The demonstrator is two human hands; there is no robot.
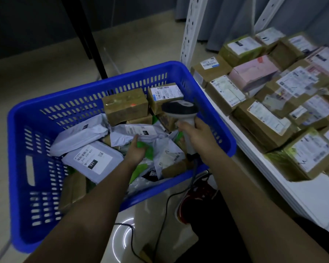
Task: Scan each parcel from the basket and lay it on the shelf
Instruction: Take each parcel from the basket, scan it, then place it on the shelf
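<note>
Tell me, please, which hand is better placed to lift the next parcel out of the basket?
Left: the left hand already touches a white mailer in the basket, while the right hand grips the scanner.

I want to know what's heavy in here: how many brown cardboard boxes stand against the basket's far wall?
2. One brown box stands at the middle of the far wall of the basket; a labelled box sits to its right. Others may be hidden lower down.

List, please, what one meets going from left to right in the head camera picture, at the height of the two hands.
blue basket → grey mailer marked 231 → left hand → right hand holding the scanner → white shelf → brown parcels on the shelf
</note>
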